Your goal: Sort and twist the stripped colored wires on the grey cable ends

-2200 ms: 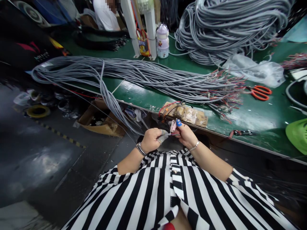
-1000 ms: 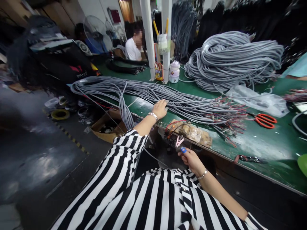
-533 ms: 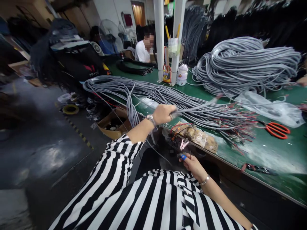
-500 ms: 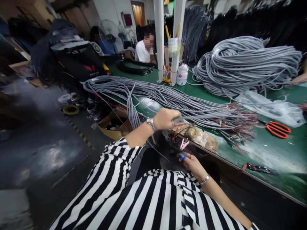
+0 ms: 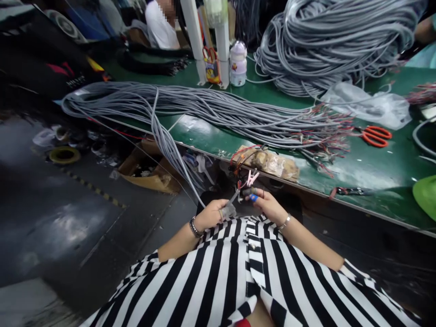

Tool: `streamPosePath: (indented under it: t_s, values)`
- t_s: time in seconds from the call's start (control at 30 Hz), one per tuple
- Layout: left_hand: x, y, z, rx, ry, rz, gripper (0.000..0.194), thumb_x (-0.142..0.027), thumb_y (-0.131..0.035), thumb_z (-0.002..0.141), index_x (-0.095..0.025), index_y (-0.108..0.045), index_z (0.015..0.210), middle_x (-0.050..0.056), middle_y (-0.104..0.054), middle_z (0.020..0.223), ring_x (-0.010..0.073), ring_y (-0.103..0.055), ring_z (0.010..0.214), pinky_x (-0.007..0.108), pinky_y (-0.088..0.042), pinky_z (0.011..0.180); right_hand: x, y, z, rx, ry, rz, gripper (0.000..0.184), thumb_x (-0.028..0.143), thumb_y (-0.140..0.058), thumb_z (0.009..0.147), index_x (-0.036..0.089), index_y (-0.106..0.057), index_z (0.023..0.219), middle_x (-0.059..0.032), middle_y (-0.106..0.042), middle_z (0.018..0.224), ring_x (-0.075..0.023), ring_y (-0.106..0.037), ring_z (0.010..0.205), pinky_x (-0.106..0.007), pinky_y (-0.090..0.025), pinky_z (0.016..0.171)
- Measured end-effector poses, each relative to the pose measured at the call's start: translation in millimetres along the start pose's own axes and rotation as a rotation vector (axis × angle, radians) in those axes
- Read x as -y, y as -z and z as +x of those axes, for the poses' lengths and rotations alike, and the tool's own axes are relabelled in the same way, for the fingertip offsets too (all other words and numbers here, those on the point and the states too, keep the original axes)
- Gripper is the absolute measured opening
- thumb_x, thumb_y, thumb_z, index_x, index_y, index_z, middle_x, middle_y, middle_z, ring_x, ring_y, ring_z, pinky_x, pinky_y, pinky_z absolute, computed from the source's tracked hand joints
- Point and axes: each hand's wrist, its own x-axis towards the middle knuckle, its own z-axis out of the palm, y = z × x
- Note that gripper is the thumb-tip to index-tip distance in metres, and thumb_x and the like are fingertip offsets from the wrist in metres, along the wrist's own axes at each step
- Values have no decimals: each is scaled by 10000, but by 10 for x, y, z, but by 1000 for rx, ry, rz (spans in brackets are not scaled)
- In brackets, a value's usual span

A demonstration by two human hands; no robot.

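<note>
My left hand (image 5: 215, 214) is closed around a grey cable (image 5: 233, 198), low in front of the striped shirt. The cable's end sticks out past the fingers toward the right, with small reddish and pale wires at its tip. Close to that tip, my right hand (image 5: 269, 206) has thumb and fingers pinched together, a blue wrap on one digit; what lies between them is too small to make out. Just above is a pink clothespin (image 5: 252, 178) by the table edge, beside thin red and black wires (image 5: 238, 163). Grey finger covers show on both hands.
Along the green table (image 5: 204, 136) lies a long bundle of grey cables (image 5: 218, 106), some strands drooping over the edge. Orange-handled scissors (image 5: 376, 136), a plastic bag (image 5: 368, 106), a large cable coil (image 5: 334, 45) and a taped cardboard piece (image 5: 272, 163) lie there. A person (image 5: 161, 25) sits behind.
My left hand has come down and back from the table edge, now with a grey cable in it. My right hand stays low, slightly nearer the clothespin. The view has tilted downward.
</note>
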Motion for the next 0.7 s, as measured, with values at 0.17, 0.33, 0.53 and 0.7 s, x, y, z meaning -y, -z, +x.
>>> streamPosePath:
  t_s: [0.17,0.33,0.53,0.7]
  values:
    - [134,24,-74,-38,56,-26,432,-567,-610,776,-149,-545,689,-67,-401,496,55,-317,433,194,-259,451,81,-65,-29,181,27,16,487,566,-683,714,173,-686,1001,31,-478,547,-68,-227,470,-229,-108,440]
    - [204,-5,-23,-104,-32,134,338,-457,-565,830,-147,-575,696,-48,-458,558,83,-389,529,202,-322,528,101,-155,-1,114,102,-157,578,636,-639,730,166,-657,1066,27,-489,581,-80,-307,490,-220,-214,448]
    - [261,-38,34,-288,-130,486,221,-277,-510,844,-162,-537,657,-22,-513,597,112,-454,582,227,-321,583,71,-214,15,6,351,-472,412,564,-666,748,187,-660,915,-33,-590,788,-143,-482,671,-275,-408,628]
    - [311,-47,54,-323,-129,623,211,-245,-503,838,-178,-513,638,-4,-526,598,129,-477,579,238,-313,573,16,-300,63,-71,320,-544,415,577,-570,821,185,-599,691,-6,-541,612,-132,-444,590,-273,-396,592]
